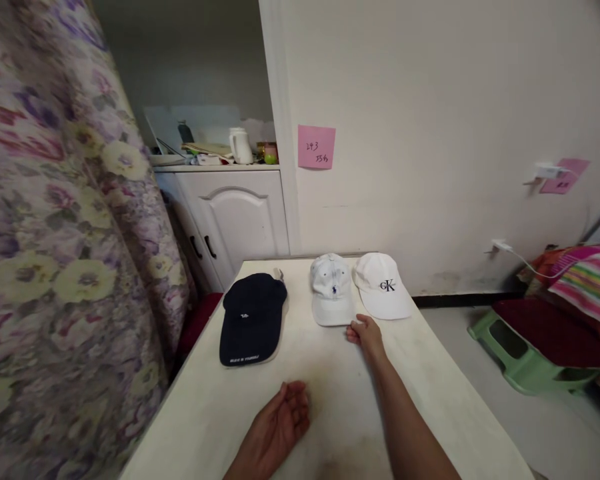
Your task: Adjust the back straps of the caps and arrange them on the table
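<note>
Three baseball caps lie on the white table (340, 387). The pale grey-blue cap (329, 280), with a small dark emblem, is in the middle. My right hand (365, 333) is at the right front corner of its brim, fingers loosely bent and thumb apart; whether the fingertips touch the brim, I cannot tell. A white cap (380, 287) with black letters sits just right of it. On the left is a navy cap (253, 323) with white lettering along its brim edge. My left hand (283, 423) hovers over the near part of the table, palm turned inward, fingers loosely curled, holding nothing.
A flowered curtain (70, 253) hangs at the left. Behind the table are a white cabinet (245, 213) with a white jug (241, 146) on it, and a wall bearing a pink note (317, 147). A green stool (515, 353) stands on the floor at the right.
</note>
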Available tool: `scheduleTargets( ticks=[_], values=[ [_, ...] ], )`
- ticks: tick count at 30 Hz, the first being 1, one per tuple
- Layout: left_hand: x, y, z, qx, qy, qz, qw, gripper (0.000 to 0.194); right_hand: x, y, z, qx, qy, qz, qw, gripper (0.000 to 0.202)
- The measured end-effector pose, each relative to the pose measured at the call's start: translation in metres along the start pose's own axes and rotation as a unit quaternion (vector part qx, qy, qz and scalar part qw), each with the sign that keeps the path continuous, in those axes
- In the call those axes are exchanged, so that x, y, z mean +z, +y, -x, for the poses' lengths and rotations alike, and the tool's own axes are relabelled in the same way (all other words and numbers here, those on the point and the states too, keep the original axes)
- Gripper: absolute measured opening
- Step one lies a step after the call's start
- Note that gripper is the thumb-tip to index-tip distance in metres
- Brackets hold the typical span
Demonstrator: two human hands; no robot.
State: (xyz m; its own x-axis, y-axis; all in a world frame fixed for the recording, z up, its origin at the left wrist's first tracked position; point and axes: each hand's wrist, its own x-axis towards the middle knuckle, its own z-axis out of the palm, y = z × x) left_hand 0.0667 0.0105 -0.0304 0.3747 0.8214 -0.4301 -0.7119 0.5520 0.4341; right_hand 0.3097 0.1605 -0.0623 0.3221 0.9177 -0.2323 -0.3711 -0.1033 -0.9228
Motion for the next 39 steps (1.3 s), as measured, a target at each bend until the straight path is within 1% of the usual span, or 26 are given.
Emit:
scheduleTargets(
  ticks=[4,7,10,12,14,16,18,21,26,35,39],
  values=[
    [-0.003,0.0,-0.002,0.002,-0.012,0.0,1.0,0.019,-0.001,0.0,0.005,-0.068,0.021,0.048,0.996,0.025],
    [-0.006,-0.003,-0.003,0.038,-0.014,0.0,0.999,0.012,0.001,-0.001,0.016,-0.132,0.018,0.098,0.986,0.023],
    [-0.008,-0.003,-0.001,0.125,0.003,0.0,0.992,0.01,0.008,0.001,0.033,-0.181,-0.028,0.151,0.972,0.025],
    [-0.011,0.003,0.003,0.199,0.038,0.004,0.979,0.012,0.012,0.004,0.042,-0.197,-0.067,0.182,0.961,0.026],
    [-0.015,0.013,0.007,0.268,0.077,0.012,0.96,0.015,0.015,0.007,0.046,-0.203,-0.096,0.208,0.952,0.028],
    [-0.021,0.024,0.012,0.315,0.102,0.021,0.943,0.017,0.015,0.009,0.047,-0.206,-0.109,0.226,0.946,0.029],
    [-0.026,0.033,0.016,0.342,0.118,0.023,0.932,0.019,0.014,0.011,0.045,-0.208,-0.111,0.237,0.942,0.03],
    [-0.03,0.036,0.019,0.354,0.129,0.013,0.926,0.022,0.011,0.013,0.043,-0.211,-0.111,0.246,0.939,0.029],
    [-0.026,0.031,0.018,0.349,0.133,-0.008,0.928,0.03,0.01,0.014,0.044,-0.214,-0.11,0.255,0.937,0.027],
    [-0.019,0.032,0.021,0.342,0.142,-0.039,0.928,0.035,0.01,0.015,0.043,-0.216,-0.113,0.257,0.935,0.027],
    [-0.017,0.035,0.021,0.35,0.141,-0.044,0.925,0.032,0.009,0.017,0.04,-0.216,-0.11,0.259,0.935,0.027]
  ],
)
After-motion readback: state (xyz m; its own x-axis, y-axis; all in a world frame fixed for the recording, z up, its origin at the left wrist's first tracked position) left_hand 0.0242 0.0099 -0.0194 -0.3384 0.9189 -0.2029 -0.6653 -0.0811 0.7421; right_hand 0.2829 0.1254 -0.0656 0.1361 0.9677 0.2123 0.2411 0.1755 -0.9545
